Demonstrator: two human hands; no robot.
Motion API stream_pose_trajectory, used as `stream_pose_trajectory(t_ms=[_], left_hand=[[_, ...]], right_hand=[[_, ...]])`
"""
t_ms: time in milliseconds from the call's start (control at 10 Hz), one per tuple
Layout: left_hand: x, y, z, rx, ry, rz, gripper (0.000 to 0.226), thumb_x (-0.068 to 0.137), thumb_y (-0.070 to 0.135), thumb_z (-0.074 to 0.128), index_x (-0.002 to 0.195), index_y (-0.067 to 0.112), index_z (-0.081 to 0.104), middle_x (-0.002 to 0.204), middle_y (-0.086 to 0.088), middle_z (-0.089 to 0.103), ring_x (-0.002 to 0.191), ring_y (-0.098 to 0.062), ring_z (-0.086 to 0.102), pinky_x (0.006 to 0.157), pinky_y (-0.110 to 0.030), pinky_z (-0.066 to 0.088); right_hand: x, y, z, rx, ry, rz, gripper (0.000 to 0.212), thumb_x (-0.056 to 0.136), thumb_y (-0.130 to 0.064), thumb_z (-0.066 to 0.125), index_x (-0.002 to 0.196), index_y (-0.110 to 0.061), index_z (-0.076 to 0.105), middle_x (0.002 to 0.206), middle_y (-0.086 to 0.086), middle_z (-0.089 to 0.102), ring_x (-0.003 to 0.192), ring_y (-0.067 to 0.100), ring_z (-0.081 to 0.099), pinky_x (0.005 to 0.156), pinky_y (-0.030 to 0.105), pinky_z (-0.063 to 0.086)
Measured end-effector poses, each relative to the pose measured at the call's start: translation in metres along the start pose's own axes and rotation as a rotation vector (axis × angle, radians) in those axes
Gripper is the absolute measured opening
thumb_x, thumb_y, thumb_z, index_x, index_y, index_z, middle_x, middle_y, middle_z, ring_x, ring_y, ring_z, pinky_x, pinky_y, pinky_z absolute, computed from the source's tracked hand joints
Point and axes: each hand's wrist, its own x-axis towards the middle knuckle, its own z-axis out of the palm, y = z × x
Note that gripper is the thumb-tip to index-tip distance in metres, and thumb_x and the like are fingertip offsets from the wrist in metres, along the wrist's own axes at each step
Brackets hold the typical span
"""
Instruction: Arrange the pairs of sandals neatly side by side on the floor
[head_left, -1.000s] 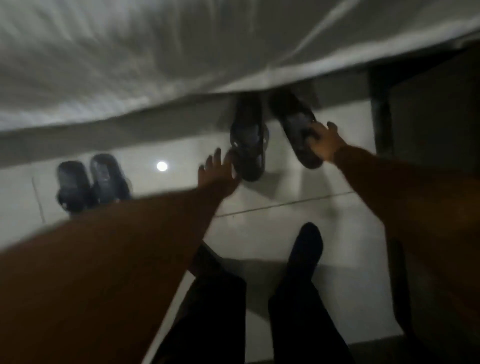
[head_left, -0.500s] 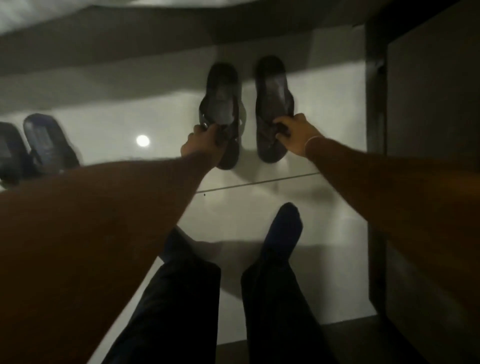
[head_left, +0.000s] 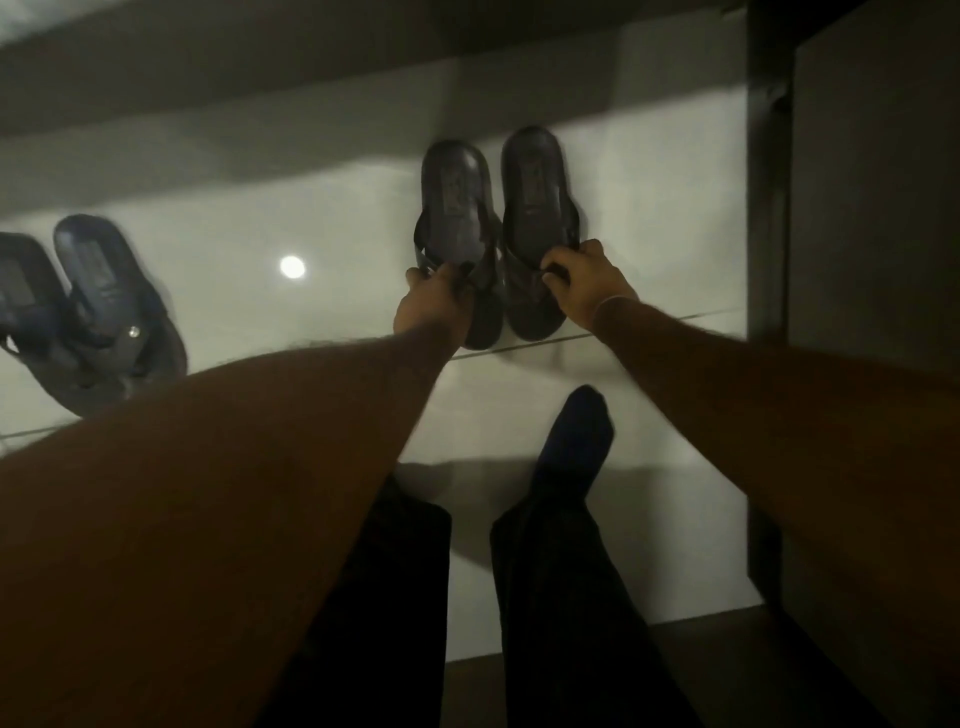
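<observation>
- Head view, looking down in dim light: both bare forearms reach out over a pale, glossy tiled floor (head_left: 322, 218).
- Left hand (head_left: 434, 304) is closed around the straps of the left dark sandal (head_left: 454, 208), fingers curled at its strap end.
- Right hand (head_left: 584, 283) is likewise clamped on the straps of the right dark sandal (head_left: 535, 192), knuckles bent over the top.
- Those two sandals lie side by side, nearly parallel and almost touching, ahead of the person's feet, with their soles facing up toward the camera.
- A second pair of sandals (head_left: 104, 306) sits well apart at the left edge, also side by side, slightly angled and blurred; the outer one is cut off by the frame.
- A round bright light reflection (head_left: 292, 267) shows on the floor between the two pairs.
- Dark trouser legs and a dark socked foot (head_left: 579, 436) stand below the held pair.
- A dark cabinet side (head_left: 872, 208) rises along the right.
</observation>
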Motion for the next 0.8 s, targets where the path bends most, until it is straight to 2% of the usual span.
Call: stream_pose_trajectory(t_ms=[200,500,600,700,800], left_hand=[[-0.001,-0.003,0.003,0.025,0.000,0.005,0.035,0.107,0.038,0.049,0.135,0.020,0.059,0.134,-0.016,0.048,0.086,-0.032,0.057,0.092,-0.046,0.053],[-0.003,-0.006,0.009,0.029,0.013,0.012,0.035,0.107,0.042,0.048,0.135,0.023,0.058,0.135,-0.014,0.047,0.082,-0.027,0.051,0.081,-0.039,0.044],[-0.002,-0.010,0.012,0.026,0.010,0.035,0.039,0.106,0.043,0.048,0.141,0.029,0.055,0.137,-0.014,0.047,0.088,-0.033,0.059,0.085,-0.042,0.049],[-0.003,-0.012,0.003,-0.097,-0.009,0.046,0.048,0.105,0.042,0.047,0.152,0.037,0.046,0.137,-0.015,0.049,0.107,-0.040,0.065,0.099,-0.049,0.053],[-0.021,-0.014,0.000,-0.250,0.021,-0.003,0.062,0.106,0.043,0.046,0.164,0.041,0.024,0.150,-0.017,0.050,0.127,-0.041,0.060,0.109,-0.053,0.051]], right_hand=[[-0.007,-0.001,0.014,-0.042,0.001,-0.016,0.029,0.107,-0.043,0.052,0.128,-0.025,0.060,0.141,0.017,0.049,0.112,0.041,0.067,0.104,0.047,0.058],[-0.005,-0.004,0.017,-0.050,0.019,0.017,0.030,0.107,-0.040,0.053,0.133,-0.027,0.058,0.144,0.017,0.047,0.114,0.043,0.067,0.106,0.051,0.057],[-0.001,-0.003,0.018,-0.063,0.025,0.009,0.032,0.107,-0.040,0.053,0.135,-0.028,0.057,0.144,0.017,0.047,0.115,0.044,0.067,0.107,0.051,0.056],[0.000,-0.009,0.011,-0.047,-0.016,0.029,0.039,0.107,-0.041,0.054,0.144,-0.030,0.054,0.148,0.017,0.045,0.122,0.044,0.065,0.111,0.050,0.054],[-0.009,-0.009,0.011,-0.099,-0.032,0.073,0.063,0.105,-0.043,0.056,0.163,-0.037,0.032,0.168,0.018,0.026,0.139,0.047,0.054,0.118,0.054,0.047]])
